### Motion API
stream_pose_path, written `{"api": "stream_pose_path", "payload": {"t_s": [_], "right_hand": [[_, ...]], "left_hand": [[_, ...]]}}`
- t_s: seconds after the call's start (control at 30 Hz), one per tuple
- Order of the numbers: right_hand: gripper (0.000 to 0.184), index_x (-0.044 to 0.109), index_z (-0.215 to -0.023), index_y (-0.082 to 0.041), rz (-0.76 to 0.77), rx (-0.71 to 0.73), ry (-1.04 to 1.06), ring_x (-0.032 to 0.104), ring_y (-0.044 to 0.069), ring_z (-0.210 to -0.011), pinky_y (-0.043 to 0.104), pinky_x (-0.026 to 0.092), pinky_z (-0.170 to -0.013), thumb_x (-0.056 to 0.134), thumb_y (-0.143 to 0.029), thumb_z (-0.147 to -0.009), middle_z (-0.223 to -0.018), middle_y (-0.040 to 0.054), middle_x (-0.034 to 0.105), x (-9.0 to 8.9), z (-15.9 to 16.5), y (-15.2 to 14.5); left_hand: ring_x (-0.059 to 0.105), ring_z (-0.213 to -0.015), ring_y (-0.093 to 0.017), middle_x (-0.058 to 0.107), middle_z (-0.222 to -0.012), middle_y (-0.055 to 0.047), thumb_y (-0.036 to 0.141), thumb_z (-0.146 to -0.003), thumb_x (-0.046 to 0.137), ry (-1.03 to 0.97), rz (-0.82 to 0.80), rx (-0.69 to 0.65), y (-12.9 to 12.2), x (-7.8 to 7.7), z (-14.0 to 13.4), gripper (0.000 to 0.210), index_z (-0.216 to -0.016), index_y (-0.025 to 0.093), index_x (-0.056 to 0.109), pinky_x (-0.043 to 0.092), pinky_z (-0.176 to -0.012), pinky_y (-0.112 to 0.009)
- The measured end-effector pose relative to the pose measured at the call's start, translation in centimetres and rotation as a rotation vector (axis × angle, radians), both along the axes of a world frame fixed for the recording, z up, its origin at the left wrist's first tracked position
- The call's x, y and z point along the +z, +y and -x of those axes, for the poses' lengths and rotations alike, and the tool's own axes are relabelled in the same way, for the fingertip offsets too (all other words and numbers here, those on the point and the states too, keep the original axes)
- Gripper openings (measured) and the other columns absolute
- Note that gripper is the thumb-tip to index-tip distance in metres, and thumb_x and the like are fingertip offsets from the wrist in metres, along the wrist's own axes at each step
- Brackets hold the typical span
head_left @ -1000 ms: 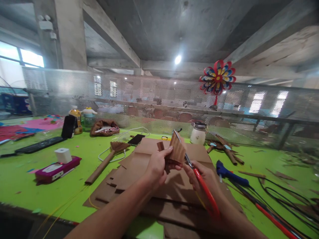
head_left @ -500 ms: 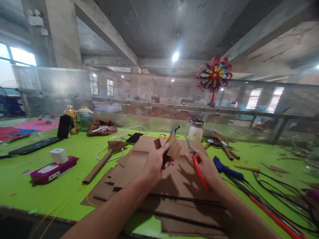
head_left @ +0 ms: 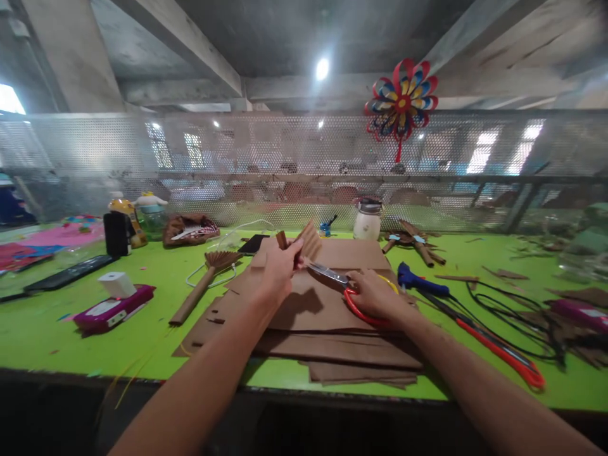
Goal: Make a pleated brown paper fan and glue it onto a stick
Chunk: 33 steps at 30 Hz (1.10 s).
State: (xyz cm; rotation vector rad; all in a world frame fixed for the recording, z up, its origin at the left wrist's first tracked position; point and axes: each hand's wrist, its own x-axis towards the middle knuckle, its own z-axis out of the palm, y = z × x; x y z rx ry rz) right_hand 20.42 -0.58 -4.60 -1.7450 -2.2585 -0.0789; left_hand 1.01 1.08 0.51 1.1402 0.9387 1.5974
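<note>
My left hand (head_left: 281, 265) is closed around a pleated piece of brown cardboard (head_left: 311, 240), whose folds stick out above the fingers on both sides. In my right hand (head_left: 373, 292) is a pair of scissors (head_left: 327, 272) with red and yellow handles. Their blades point left, and the tips reach the cardboard by my left fingers; whether the tips touch it I cannot tell. Beneath both hands lies a stack of brown cardboard sheets (head_left: 304, 316).
Left of the stack lies a pleated cardboard fan with a rolled handle (head_left: 197, 294), near a purple power bank (head_left: 114, 309). To the right are a blue glue gun (head_left: 422, 282), a red-handled tool (head_left: 503, 354) and black cables (head_left: 513, 316). A white jar (head_left: 367, 220) stands behind.
The scissors have swung from pointing upward to pointing left, with their tips now at the pleated cardboard. The camera view has shifted slightly.
</note>
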Motion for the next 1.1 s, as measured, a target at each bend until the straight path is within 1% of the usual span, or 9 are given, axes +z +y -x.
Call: {"api": "stream_pose_path", "payload": {"t_s": [0.27,0.37,0.47,0.57,0.63,0.7,0.77,0.9,1.1], "right_hand": [[0.032,0.066,-0.095,-0.02,0.036,0.151,0.127,0.055,0.025,-0.088,0.033,0.04,-0.075,0.057,-0.038,-0.07,-0.093,0.0105,0.064,0.5,-1.2,0.5],[0.035,0.066,-0.092,-0.015,-0.012,0.165,0.454,0.058,0.021,-0.081,0.033,0.043,-0.073,0.053,-0.043,-0.074,-0.087,0.0103,0.065,1.2,-1.1,0.5],[0.05,0.054,-0.111,-0.015,0.052,0.225,0.907,0.059,0.018,-0.074,0.031,0.047,-0.066,0.056,-0.046,-0.072,-0.084,0.0077,0.064,2.0,-0.5,0.0],[0.07,0.039,-0.125,-0.02,0.176,0.385,1.229,0.06,0.017,-0.073,0.03,0.049,-0.062,0.067,-0.04,-0.065,-0.079,0.0027,0.062,2.4,0.3,-0.6],[0.056,0.049,-0.114,-0.018,0.189,0.433,1.373,0.059,0.015,-0.065,0.029,0.049,-0.059,0.067,-0.039,-0.065,-0.071,0.0004,0.06,2.3,0.7,-0.8],[0.037,0.058,-0.092,-0.015,0.134,0.397,1.478,0.056,0.012,-0.056,0.028,0.048,-0.056,0.066,-0.041,-0.066,-0.064,-0.0006,0.058,2.0,0.9,-0.7],[0.032,0.059,-0.076,-0.014,0.099,0.349,1.512,0.052,0.009,-0.05,0.026,0.046,-0.052,0.066,-0.043,-0.064,-0.062,-0.0005,0.057,1.8,0.8,-0.4],[0.03,0.059,-0.072,-0.014,0.116,0.337,1.442,0.047,0.008,-0.046,0.024,0.041,-0.046,0.067,-0.041,-0.063,-0.057,-0.0017,0.055,1.8,0.5,-0.2],[0.031,0.06,-0.071,-0.013,0.202,0.333,1.419,0.048,0.009,-0.049,0.023,0.039,-0.048,0.065,-0.043,-0.066,-0.058,-0.0012,0.055,1.7,0.5,-0.3]], "left_hand": [[0.034,-0.037,-0.003,0.041,-0.045,0.006,0.02,-0.06,0.064,0.134,-0.036,-0.127,0.3,-0.1,0.4,0.017,-0.063,0.014,0.048,0.016,-0.035,-0.018],[0.032,-0.038,-0.003,0.04,-0.047,0.006,0.023,-0.06,0.066,0.167,-0.045,-0.218,0.1,-0.2,0.3,0.021,-0.062,0.015,0.047,0.016,-0.037,-0.018],[0.036,-0.042,-0.003,0.043,-0.053,0.005,0.023,-0.061,0.067,0.177,0.016,-0.279,-0.5,-0.1,-0.1,0.021,-0.067,0.014,0.049,0.022,-0.04,-0.017],[0.036,-0.044,-0.004,0.042,-0.052,0.005,0.023,-0.063,0.065,0.215,0.022,-0.303,-1.2,-0.1,-0.6,0.018,-0.068,0.015,0.05,0.023,-0.042,-0.017],[0.033,-0.042,-0.004,0.039,-0.048,0.006,0.024,-0.065,0.064,0.269,-0.011,-0.334,-1.5,-0.2,-1.0,0.018,-0.062,0.015,0.049,0.022,-0.041,-0.018],[0.033,-0.041,-0.005,0.039,-0.046,0.005,0.026,-0.067,0.062,0.331,-0.05,-0.357,-1.7,-0.1,-1.2,0.019,-0.059,0.015,0.048,0.022,-0.041,-0.019],[0.038,-0.045,-0.007,0.045,-0.048,0.003,0.026,-0.068,0.061,0.408,-0.095,-0.329,-1.9,0.0,-1.4,0.016,-0.06,0.014,0.052,0.027,-0.044,-0.019],[0.048,-0.057,-0.011,0.057,-0.058,-0.001,0.025,-0.068,0.06,0.597,-0.195,-0.191,-2.8,0.8,-1.9,0.012,-0.07,0.014,0.064,0.036,-0.055,-0.021],[0.041,-0.047,-0.009,0.05,-0.047,0.002,0.027,-0.072,0.054,0.841,-0.162,-0.143,-4.2,1.6,-2.4,0.022,-0.058,0.013,0.064,0.03,-0.049,-0.02]]}}
